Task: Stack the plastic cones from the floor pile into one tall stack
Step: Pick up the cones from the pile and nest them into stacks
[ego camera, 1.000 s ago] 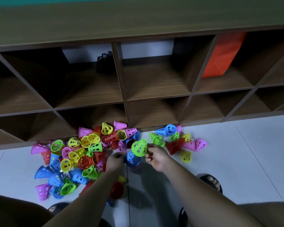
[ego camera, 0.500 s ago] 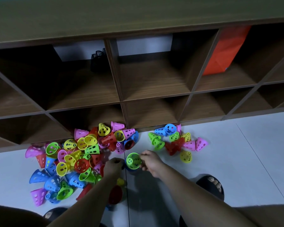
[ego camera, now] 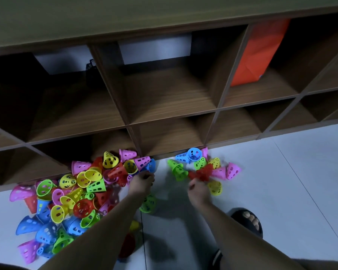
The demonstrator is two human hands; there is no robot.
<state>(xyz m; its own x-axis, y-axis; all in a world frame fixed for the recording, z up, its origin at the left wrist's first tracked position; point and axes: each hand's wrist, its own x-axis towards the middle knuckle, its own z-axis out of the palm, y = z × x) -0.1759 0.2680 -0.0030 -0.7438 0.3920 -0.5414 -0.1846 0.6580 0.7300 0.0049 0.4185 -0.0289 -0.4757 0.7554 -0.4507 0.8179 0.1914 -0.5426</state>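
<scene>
A big pile of perforated plastic cones [ego camera: 82, 193] in pink, yellow, green, blue and red lies on the floor at the left. A smaller cluster of cones [ego camera: 205, 166] lies to the right. A green cone [ego camera: 148, 204] tops a short stack standing between my forearms. My left hand [ego camera: 141, 183] reaches past it, its fingers curled at a blue cone [ego camera: 151, 165] on the big pile's right edge; the grip is hidden. My right hand [ego camera: 198, 190] is at the small cluster, fingers closed on the near end of a red cone [ego camera: 201, 173].
A low wooden cubby shelf [ego camera: 170, 106] runs along the back, right behind both piles. An orange bag [ego camera: 260, 53] stands in an upper cubby. A yellow cone [ego camera: 134, 225] and a red cone [ego camera: 128, 245] lie under my left forearm. My sandalled foot [ego camera: 248, 221] rests on the white tiles at the right.
The green cone went down onto the short stack and my right hand let it go. Both hands then moved away: left to the big pile's edge, right to the small cluster.
</scene>
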